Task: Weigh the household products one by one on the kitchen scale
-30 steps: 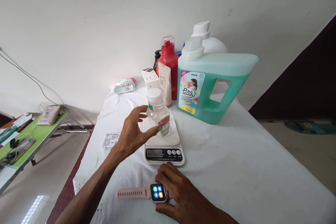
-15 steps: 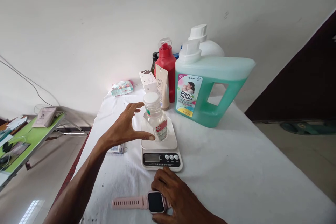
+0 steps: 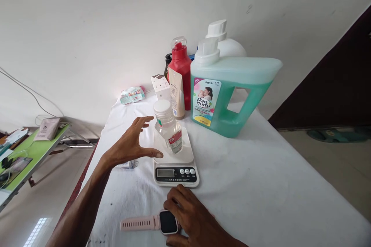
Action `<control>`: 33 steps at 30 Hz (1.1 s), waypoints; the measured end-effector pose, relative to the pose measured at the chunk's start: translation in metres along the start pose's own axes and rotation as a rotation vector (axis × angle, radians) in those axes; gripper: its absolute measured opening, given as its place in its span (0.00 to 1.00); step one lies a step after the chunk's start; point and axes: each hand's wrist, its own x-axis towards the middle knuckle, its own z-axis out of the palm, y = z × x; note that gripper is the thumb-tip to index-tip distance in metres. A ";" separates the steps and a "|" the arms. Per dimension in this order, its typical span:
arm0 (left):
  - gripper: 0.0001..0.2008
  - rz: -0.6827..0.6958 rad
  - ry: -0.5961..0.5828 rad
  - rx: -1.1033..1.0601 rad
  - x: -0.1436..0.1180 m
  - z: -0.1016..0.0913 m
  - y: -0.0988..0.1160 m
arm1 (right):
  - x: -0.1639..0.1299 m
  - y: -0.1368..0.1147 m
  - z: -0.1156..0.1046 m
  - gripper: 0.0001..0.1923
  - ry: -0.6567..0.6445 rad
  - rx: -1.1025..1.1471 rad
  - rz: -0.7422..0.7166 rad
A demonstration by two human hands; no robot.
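A clear plastic bottle (image 3: 170, 133) with a white cap and a red label stands on the white platform of a digital kitchen scale (image 3: 176, 170). The scale's display looks blank. My left hand (image 3: 127, 142) is open to the left of the bottle, thumb and fingers spread, with a small gap between them and it. In front of the scale, a pink smartwatch (image 3: 168, 222) lies on the white cloth, its perforated strap stretched to the left. My right hand (image 3: 194, 220) closes around the watch's right side, fingers above and thumb below, covering the other strap.
Behind the scale stand a beige tube (image 3: 176, 94), a white box (image 3: 160, 87), a red bottle (image 3: 182, 69) and a large green detergent jug (image 3: 232, 96). A wipes pack (image 3: 132, 95) sits at the back left. A green table (image 3: 43, 150) is at far left.
My left hand has drawn slightly away from the bottle, widening the gap. My right hand has closed further over the watch's right strap. The view has shifted slightly.
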 end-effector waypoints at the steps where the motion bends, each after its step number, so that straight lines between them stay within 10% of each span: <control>1: 0.50 0.000 0.008 0.005 -0.001 -0.003 0.001 | -0.002 0.000 0.000 0.23 0.004 -0.017 -0.013; 8: 0.47 -0.043 0.039 0.076 -0.004 -0.027 0.008 | -0.010 0.002 0.001 0.32 0.209 -0.223 -0.233; 14: 0.43 0.024 0.126 0.039 0.008 0.012 0.026 | -0.012 0.000 0.012 0.22 0.403 -0.364 -0.342; 20: 0.19 -0.014 0.289 -0.044 0.028 0.048 0.040 | -0.013 -0.003 0.009 0.26 0.308 -0.400 -0.271; 33: 0.22 0.146 0.163 -0.099 0.107 0.114 0.076 | -0.013 -0.008 -0.009 0.37 0.111 -0.320 -0.179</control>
